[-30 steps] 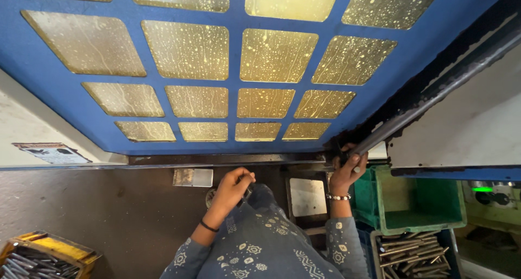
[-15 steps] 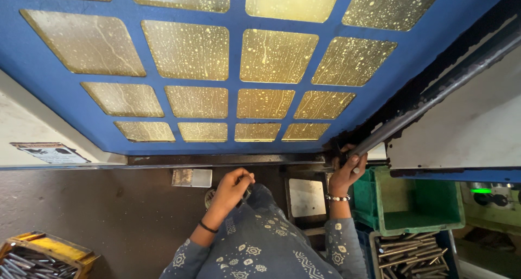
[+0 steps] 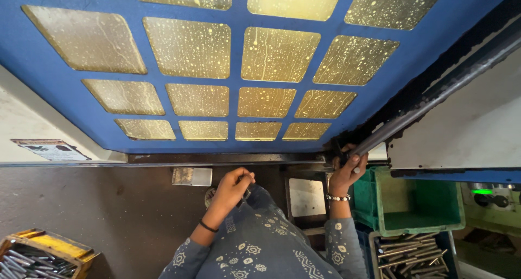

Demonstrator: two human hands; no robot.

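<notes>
So the view looks down past a big blue machine door (image 3: 217, 132) with a grid of yellowish, speckled window panes, and the person's two hands are both down near its bottom edge.

The right hand (image 3: 347, 170) is curled around the lower end of a dark metal handle bar (image 3: 423, 113) that runs diagonally up along the right edge of the door. Fingers are wrapped shut on it, and there's a beaded bracelet (image 3: 338, 197) on that wrist.

The left hand (image 3: 234, 185) sits lower and more toward the middle, fingers bunched narrow around something small and dark (image 3: 246, 194). Honestly can't tell what it is, it's mostly hidden by the fingers. Thin black band (image 3: 208, 226) on that wrist. Both arms are in blue patterned sleeves.

Other stuff around: a green plastic bin (image 3: 418, 208) just right of the right hand, and below it a tray of metal rods (image 3: 410, 254). Bottom left corner has a yellow crate (image 3: 43, 254) with more rods in it, well apart from the hands. A small shiny metal plate (image 3: 191, 176) sits under the door edge left of the left hand, and a pale square plate (image 3: 306, 196) lies between the two hands.
</notes>
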